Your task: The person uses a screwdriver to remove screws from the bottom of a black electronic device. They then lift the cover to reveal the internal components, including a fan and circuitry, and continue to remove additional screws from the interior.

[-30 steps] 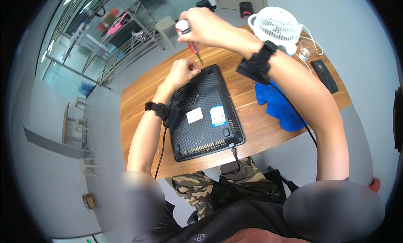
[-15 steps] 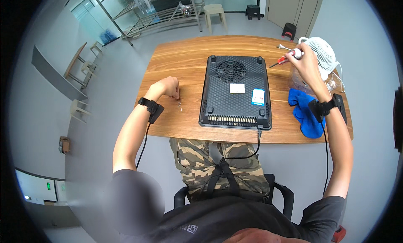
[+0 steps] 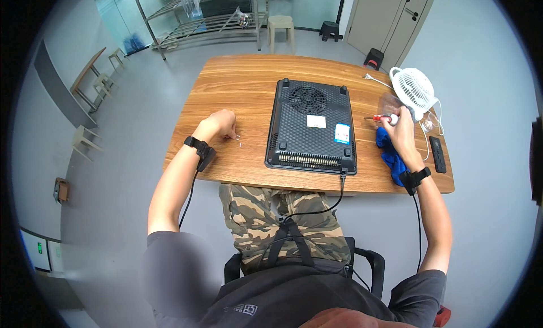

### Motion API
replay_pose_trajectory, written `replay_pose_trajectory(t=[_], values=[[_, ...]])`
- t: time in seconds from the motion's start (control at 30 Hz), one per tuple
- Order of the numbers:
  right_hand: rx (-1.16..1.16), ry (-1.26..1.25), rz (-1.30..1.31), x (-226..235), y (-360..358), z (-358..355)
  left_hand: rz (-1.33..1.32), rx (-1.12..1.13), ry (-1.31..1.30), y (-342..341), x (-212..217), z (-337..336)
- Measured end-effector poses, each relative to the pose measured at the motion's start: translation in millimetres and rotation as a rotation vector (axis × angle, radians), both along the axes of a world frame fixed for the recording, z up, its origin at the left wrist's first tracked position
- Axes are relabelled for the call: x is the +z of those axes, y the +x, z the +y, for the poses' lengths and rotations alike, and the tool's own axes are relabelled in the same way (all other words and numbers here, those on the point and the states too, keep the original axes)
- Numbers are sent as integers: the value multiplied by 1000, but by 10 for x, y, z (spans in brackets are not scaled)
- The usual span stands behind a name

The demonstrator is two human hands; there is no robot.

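Observation:
An induction cooker lies upside down on the table, its black underside with fan grille, feet and two labels facing up. To its left, my left hand rests low over the wood, fingertips pinched together beside tiny screws. Whether a screw is between those fingers is too small to tell. My right hand, right of the cooker, grips a screwdriver with a red and white handle, its tip pointing left toward the cooker. A blue cloth lies just below that hand, partly covered by my wrist.
A white fan with a cable stands at the table's far right, near a clear plastic bag. A black bar-shaped object lies at the right edge. The cooker's black power cord hangs over the front edge toward my lap.
My right hand has come nearer to me with the screwdriver, from beside the fan to above the cloth. My left hand's fingertips have moved to the screws. The whole view has shifted slightly.

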State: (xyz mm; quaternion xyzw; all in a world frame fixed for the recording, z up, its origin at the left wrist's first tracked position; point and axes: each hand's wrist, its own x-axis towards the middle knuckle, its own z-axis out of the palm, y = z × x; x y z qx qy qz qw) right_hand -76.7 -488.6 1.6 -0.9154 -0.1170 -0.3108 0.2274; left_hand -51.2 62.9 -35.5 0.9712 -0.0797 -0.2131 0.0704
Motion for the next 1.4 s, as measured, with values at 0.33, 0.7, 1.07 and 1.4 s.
replay_pose_trajectory(t=[0.33,0.7,1.07,1.4], values=[[-22,-92,164,-306,-271,-8,-30,0,-206,-85,-10,134],[-48,-267,356,-630,-250,-56,-118,-82,-197,-179,113,170],[-93,-356,500,-560,-220,-8,-192,-196,-194,-268,315,-178],[3,-239,597,-102,-62,630,-287,-123,-359,-224,204,-788]])
